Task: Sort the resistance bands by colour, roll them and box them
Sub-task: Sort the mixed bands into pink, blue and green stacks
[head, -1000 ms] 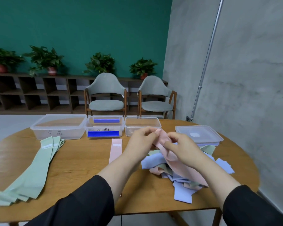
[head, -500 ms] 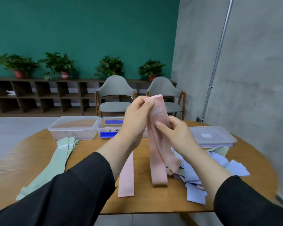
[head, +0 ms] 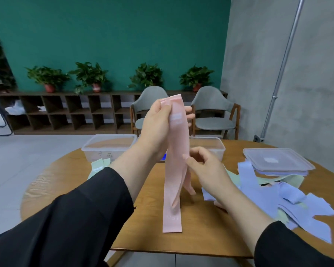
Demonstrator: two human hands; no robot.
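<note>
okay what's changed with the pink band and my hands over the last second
The left hand lifted the pink band off the mixed pile and now pinches its top end high above the table, so it hangs straight down. The right hand slid down from the top and now touches the band's edge lower down. The clear boxes and stacked lids stayed put.

Pink band (head: 175, 170), lilac bands (head: 274, 197)

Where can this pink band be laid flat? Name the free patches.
Bare wood lies on the table left of the left hand's sleeve, and along the near edge below the hanging pink band. The right side is crowded: the band pile and lids.
</note>
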